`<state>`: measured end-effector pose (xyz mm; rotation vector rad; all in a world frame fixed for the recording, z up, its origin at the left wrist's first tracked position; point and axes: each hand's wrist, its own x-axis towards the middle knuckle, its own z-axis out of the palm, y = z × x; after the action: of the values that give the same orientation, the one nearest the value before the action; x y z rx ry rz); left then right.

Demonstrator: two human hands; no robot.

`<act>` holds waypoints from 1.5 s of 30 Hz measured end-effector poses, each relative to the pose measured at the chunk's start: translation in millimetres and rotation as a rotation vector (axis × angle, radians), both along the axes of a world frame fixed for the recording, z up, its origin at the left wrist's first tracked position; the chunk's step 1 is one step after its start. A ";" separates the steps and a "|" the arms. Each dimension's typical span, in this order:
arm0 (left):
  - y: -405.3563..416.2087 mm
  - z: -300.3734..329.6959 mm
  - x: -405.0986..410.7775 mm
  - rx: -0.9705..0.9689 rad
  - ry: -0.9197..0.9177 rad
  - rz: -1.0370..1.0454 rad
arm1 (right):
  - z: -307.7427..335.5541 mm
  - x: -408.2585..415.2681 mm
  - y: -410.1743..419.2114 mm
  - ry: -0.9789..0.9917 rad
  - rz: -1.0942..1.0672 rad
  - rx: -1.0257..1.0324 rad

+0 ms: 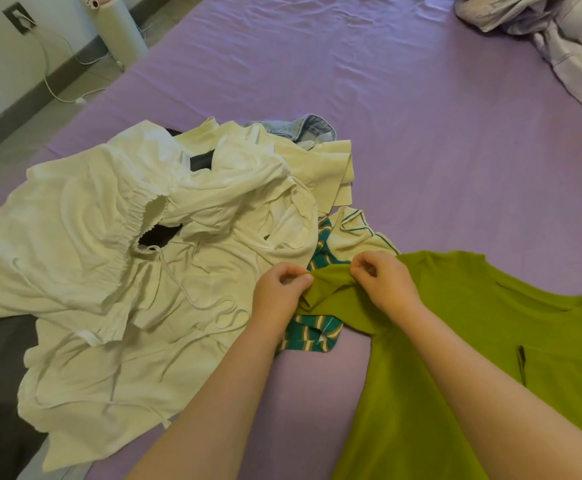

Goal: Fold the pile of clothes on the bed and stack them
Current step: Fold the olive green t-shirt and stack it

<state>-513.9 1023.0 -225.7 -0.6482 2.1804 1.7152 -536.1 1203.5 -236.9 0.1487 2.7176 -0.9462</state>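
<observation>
Head view is showing both hands meeting at the centre of the frame: the left hand [280, 285] is pinching the end of a green shirt [455, 341] sleeve, and the right hand [383, 280] is pinching the same sleeve just beside it. That shirt is lying spread across the lower right on the purple bed sheet [386, 98], while the pile of white clothes [126, 254] is sitting at centre left, touching a teal striped garment [312, 336] under the sleeve.
</observation>
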 end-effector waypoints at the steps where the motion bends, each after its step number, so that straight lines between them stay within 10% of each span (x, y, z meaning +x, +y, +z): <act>1: -1.8 2.6 -5.9 0.050 -0.009 0.060 | 4.0 -3.5 -1.9 0.007 -0.029 -0.078; 5: -2.5 -0.6 -21.6 0.025 -0.070 0.122 | 16.4 -7.7 -10.4 0.069 -0.324 -0.322; 9: 2.6 -11.9 -15.6 -0.096 -0.051 0.015 | 2.3 24.9 -4.3 0.238 -0.477 0.052; 19: 5.0 -1.3 3.1 -0.069 -0.020 -0.151 | -27.1 19.8 22.4 -0.247 -0.040 0.306; 24: 16.1 38.8 8.0 0.227 -0.020 -0.121 | -3.5 43.6 24.7 -0.016 -0.286 -0.091; 29: 86.2 65.4 10.6 0.399 -0.107 -0.278 | 35.9 69.8 35.5 -0.293 -0.696 -1.175; 35: 163.5 73.0 39.0 0.645 -0.310 -0.411 | 24.5 101.1 102.2 -0.276 -0.866 -1.435; 39: 173.9 50.6 43.4 0.520 -0.295 -0.253 | 4.6 112.5 124.2 -0.223 -0.969 -1.210; 45: 152.4 -11.6 58.1 -0.177 -0.142 -0.395 | -21.6 109.1 126.5 -0.137 -0.805 -0.465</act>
<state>-455.8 1175.4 -237.4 -0.3352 2.1948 1.2507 -427.0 1330.0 -258.6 1.2113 2.2136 -1.6520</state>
